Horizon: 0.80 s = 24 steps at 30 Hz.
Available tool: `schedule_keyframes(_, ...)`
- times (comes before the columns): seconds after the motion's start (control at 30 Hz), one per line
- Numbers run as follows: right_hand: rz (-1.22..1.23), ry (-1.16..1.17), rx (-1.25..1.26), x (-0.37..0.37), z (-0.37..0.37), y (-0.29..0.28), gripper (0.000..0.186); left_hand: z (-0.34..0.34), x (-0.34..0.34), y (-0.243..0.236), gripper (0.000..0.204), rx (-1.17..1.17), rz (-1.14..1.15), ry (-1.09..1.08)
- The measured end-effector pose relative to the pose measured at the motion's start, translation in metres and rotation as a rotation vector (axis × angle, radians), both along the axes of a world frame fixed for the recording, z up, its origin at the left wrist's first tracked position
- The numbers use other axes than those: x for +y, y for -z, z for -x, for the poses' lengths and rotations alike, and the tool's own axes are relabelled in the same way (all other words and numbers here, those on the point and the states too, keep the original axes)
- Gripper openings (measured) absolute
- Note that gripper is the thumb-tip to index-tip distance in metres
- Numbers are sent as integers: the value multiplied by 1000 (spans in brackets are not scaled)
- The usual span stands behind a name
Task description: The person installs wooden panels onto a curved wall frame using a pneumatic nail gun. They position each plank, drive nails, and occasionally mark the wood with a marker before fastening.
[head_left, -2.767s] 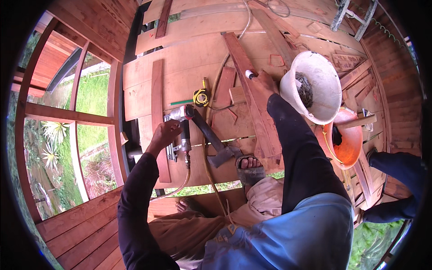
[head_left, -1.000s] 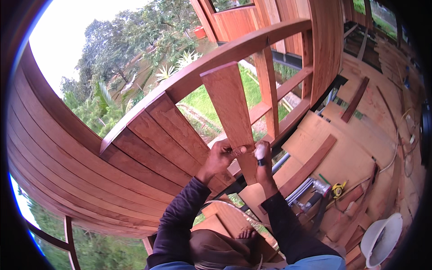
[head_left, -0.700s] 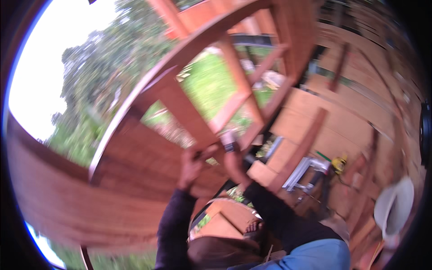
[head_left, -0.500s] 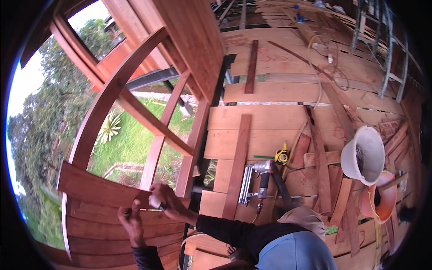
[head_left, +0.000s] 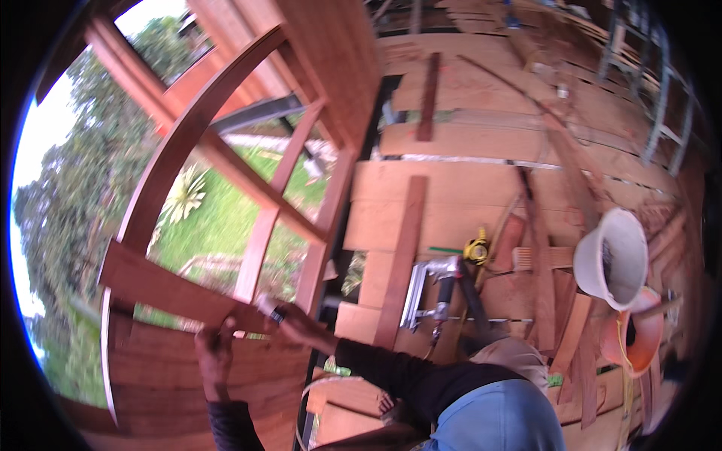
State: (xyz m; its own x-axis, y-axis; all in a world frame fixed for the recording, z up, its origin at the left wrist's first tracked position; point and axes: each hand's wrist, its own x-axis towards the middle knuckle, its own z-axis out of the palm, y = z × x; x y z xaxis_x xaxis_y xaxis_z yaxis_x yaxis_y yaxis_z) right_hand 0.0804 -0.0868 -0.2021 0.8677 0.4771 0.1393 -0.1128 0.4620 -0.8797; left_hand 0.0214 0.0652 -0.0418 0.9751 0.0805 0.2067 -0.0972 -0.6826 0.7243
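Note:
At the lower left, a reddish-brown wooden plank (head_left: 169, 284) lies slanted across the open wall frame, with a gap under part of its lower edge. My left hand (head_left: 216, 353) is closed at that edge near its right end, fingers bent against the wood. My right hand (head_left: 302, 329) is closed around a small white object with a dark band (head_left: 269, 307), held at the same end; blur and fingers hide its kind. Below both hands are the fitted wall boards (head_left: 165, 376), overlapping in rows.
A nail gun (head_left: 436, 293) with a hose lies on the floor boards to the right, beside a yellow tape measure (head_left: 476, 250). Farther right are a white bucket (head_left: 594, 263), an orange bucket (head_left: 617, 342) and loose planks (head_left: 535, 263). A metal ladder (head_left: 658, 113) stands at the upper right.
The plank has shifted, and a gap now shows beneath it. My right hand has moved up and right with the white object; my left hand has closed in to the plank's edge.

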Motion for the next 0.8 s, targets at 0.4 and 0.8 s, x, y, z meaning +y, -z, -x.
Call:
schedule_keyframes(0.4,-38,138,118,38,-22,33,52,-8,-17,-105,41,-445,-1466,533)
schedule_keyframes(0.8,54,95,73,55,-13,39,54,-55,-6,-123,32,-280,-1723,476)
